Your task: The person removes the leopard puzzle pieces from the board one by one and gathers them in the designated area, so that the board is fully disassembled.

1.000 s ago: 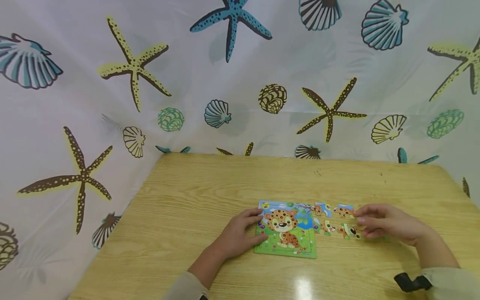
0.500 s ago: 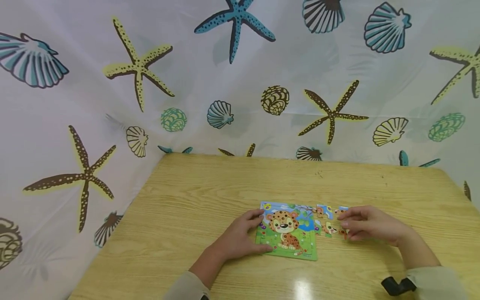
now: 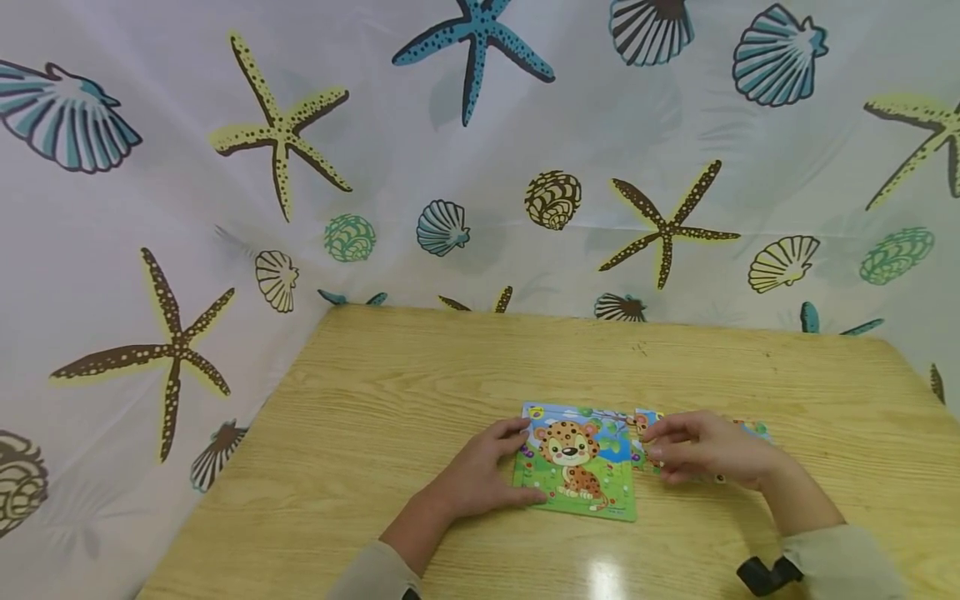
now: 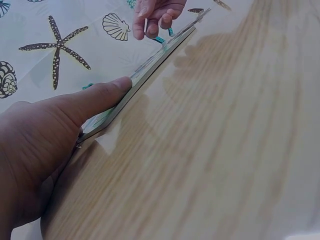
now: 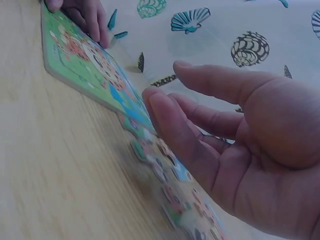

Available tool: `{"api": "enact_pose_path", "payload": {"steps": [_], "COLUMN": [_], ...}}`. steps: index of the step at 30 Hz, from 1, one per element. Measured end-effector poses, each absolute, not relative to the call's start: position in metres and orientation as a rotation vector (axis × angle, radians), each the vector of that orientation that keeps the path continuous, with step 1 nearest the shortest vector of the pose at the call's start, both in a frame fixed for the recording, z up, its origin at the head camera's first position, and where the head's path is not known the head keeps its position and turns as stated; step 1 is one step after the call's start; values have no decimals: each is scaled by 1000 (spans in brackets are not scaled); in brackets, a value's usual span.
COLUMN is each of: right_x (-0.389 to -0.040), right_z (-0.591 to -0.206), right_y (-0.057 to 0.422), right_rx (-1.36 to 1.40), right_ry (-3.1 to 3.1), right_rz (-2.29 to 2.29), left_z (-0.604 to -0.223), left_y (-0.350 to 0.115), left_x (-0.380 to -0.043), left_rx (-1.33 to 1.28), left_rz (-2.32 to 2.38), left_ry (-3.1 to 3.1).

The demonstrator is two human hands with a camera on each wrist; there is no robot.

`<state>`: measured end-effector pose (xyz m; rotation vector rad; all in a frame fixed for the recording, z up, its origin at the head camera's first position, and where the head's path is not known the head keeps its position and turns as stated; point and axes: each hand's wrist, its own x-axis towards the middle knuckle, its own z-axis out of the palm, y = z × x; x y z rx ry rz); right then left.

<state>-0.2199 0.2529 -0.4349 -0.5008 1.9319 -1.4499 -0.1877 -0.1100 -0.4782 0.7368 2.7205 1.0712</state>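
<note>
A puzzle board [image 3: 573, 458] with a spotted leopard cub picture lies on the wooden table. My left hand [image 3: 483, 471] rests at its left side, fingertips on the left edge and thumb along the near edge. In the left wrist view the thumb [image 4: 107, 97] lies straight across the board's rim. Beside the board's right edge, my right hand [image 3: 712, 450] hovers over loose puzzle pieces [image 5: 172, 195]. Its thumb and fingers are apart, with nothing between them in the right wrist view. From the head, this hand hides several of the pieces.
The wooden table [image 3: 420, 367] reaches back to a white curtain [image 3: 360, 150] printed with starfish and shells. More puzzle pieces [image 3: 752, 427] show behind the right hand. A black strap [image 3: 768, 575] sits at the right sleeve.
My right hand has moved left across the loose pieces toward the board, uncovering pieces on the far right. My left hand stays at the board, its thumb slightly further along the near edge.
</note>
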Motion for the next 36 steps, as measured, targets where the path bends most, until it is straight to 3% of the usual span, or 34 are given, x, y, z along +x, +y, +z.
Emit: {"api": "enact_pose_path", "payload": {"steps": [36], "right_x": [-203], "right_z": [-441], "right_y": [145], "right_rx": [-574], "right_ry": [1874], "right_rz": [-1408], "left_z": [-480], "left_y": [-112], "left_x": [-189], "left_rx": [794], "left_rz": [1069], "left_ry": [2754]}}
